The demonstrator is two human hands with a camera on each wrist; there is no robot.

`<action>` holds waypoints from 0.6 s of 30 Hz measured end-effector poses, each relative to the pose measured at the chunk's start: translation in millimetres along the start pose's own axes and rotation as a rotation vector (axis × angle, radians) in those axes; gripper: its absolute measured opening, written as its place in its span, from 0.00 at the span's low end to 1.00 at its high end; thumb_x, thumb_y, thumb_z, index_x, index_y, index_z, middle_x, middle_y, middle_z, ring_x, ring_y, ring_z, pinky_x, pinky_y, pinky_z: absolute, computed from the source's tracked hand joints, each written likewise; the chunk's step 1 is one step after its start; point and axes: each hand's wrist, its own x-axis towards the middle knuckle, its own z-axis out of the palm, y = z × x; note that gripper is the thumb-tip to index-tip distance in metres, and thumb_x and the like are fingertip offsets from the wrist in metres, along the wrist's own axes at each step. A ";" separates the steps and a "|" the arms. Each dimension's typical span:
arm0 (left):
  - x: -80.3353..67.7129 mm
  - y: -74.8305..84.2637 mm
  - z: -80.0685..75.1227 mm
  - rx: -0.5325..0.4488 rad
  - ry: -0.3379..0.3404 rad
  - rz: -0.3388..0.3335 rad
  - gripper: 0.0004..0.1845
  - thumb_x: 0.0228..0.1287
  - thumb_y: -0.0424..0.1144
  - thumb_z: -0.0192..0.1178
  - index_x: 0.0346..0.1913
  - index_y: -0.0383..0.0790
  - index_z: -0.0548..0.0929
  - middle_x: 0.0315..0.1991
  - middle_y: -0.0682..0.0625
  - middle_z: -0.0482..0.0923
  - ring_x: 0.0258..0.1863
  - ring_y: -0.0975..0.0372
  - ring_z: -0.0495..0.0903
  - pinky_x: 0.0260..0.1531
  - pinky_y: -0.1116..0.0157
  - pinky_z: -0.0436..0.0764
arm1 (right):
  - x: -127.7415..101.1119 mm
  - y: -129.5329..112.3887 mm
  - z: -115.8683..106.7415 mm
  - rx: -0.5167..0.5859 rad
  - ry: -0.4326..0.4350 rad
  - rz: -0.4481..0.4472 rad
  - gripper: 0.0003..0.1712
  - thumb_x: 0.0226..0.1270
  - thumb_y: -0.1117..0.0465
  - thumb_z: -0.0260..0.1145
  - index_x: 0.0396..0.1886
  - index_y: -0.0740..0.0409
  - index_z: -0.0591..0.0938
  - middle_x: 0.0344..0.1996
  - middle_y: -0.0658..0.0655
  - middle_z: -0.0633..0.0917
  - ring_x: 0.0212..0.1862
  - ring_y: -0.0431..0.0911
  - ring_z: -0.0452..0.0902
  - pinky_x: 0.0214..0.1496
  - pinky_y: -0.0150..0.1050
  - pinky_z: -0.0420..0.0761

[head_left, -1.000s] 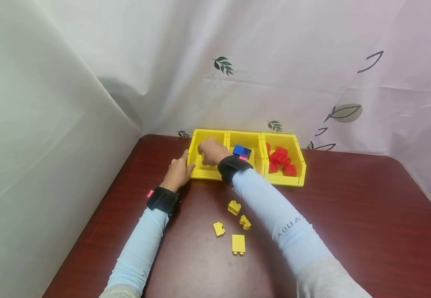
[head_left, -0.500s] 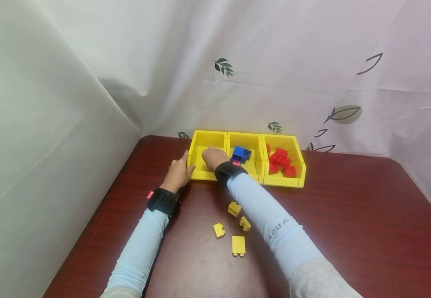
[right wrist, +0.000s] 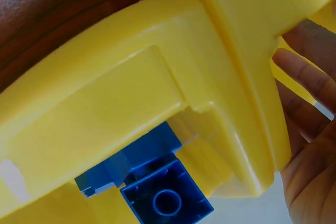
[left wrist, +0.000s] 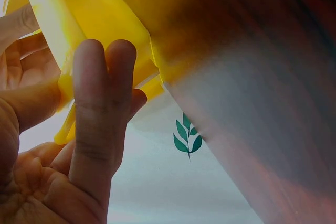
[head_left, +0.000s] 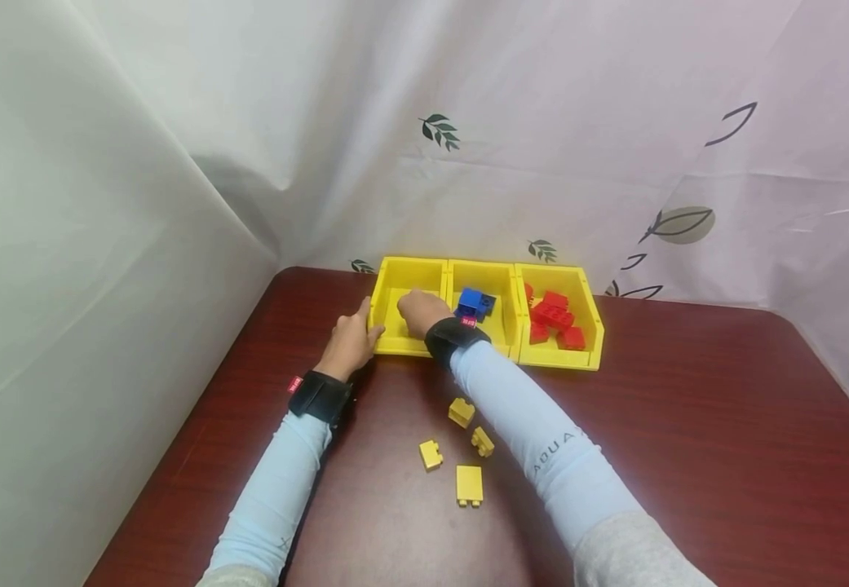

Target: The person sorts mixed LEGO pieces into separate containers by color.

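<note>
Three joined yellow bins stand at the table's back. My left hand (head_left: pixel 348 342) holds the side wall of the left bin (head_left: pixel 413 274), with its thumb and fingers on the wall in the left wrist view. Inside that bin, my right hand (head_left: pixel 424 312) reaches down near the divider. In the right wrist view its fingers (right wrist: pixel 307 77) look loosely extended beside the wall, and no object shows in them. Part of the bin floor is hidden by this hand. Blue toy bricks (head_left: pixel 473 302) lie in the middle bin (head_left: pixel 484 269).
Red toy bricks (head_left: pixel 552 314) fill part of the right bin (head_left: pixel 596 326). Loose yellow bricks lie on the dark red table (head_left: pixel 688 440): one large (head_left: pixel 470 485) and smaller ones (head_left: pixel 431 455), (head_left: pixel 461 412), (head_left: pixel 482 441). A white curtain (head_left: pixel 541 163) hangs behind.
Over the first half second my right hand moved lower and toward the front inside the left bin, uncovering more of the blue bricks. Since then it has barely moved. My left hand stays put.
</note>
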 end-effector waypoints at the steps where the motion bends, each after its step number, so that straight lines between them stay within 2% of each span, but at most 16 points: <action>1: 0.4 0.0 0.4 0.003 0.001 0.000 0.38 0.72 0.43 0.57 0.78 0.39 0.51 0.63 0.34 0.73 0.48 0.48 0.80 0.57 0.51 0.79 | -0.8 0.6 -1.2 0.013 -0.001 -0.007 0.13 0.67 0.64 0.67 0.50 0.59 0.84 0.40 0.58 0.86 0.41 0.51 0.81 0.54 0.41 0.84; 5: 2.3 -0.9 2.1 0.008 0.010 0.006 0.38 0.72 0.43 0.56 0.78 0.39 0.52 0.62 0.33 0.74 0.47 0.48 0.81 0.56 0.52 0.81 | -8.9 1.3 -10.6 0.050 0.019 -0.073 0.19 0.64 0.63 0.70 0.54 0.59 0.83 0.49 0.59 0.86 0.49 0.52 0.82 0.59 0.44 0.81; 8: 3.0 -1.7 2.7 0.005 0.002 0.011 0.38 0.72 0.43 0.56 0.78 0.39 0.52 0.61 0.33 0.74 0.45 0.49 0.81 0.54 0.53 0.82 | -23.3 1.8 -20.3 0.047 0.038 -0.148 0.21 0.64 0.61 0.70 0.56 0.60 0.82 0.53 0.60 0.85 0.54 0.53 0.81 0.61 0.44 0.80; 12: 2.4 -2.5 0.8 -0.010 -0.005 -0.002 0.39 0.72 0.43 0.57 0.78 0.39 0.51 0.60 0.34 0.75 0.44 0.49 0.81 0.54 0.53 0.82 | -52.6 4.1 -26.9 0.051 0.046 -0.221 0.23 0.64 0.57 0.70 0.57 0.59 0.82 0.52 0.60 0.85 0.53 0.51 0.81 0.60 0.43 0.81; 18: 2.4 -2.3 1.9 -0.013 -0.006 -0.022 0.39 0.72 0.43 0.57 0.78 0.39 0.50 0.65 0.35 0.71 0.47 0.48 0.79 0.59 0.52 0.78 | -103.4 15.1 -14.0 0.106 0.055 -0.227 0.24 0.62 0.53 0.72 0.57 0.57 0.83 0.50 0.58 0.85 0.49 0.49 0.81 0.55 0.42 0.83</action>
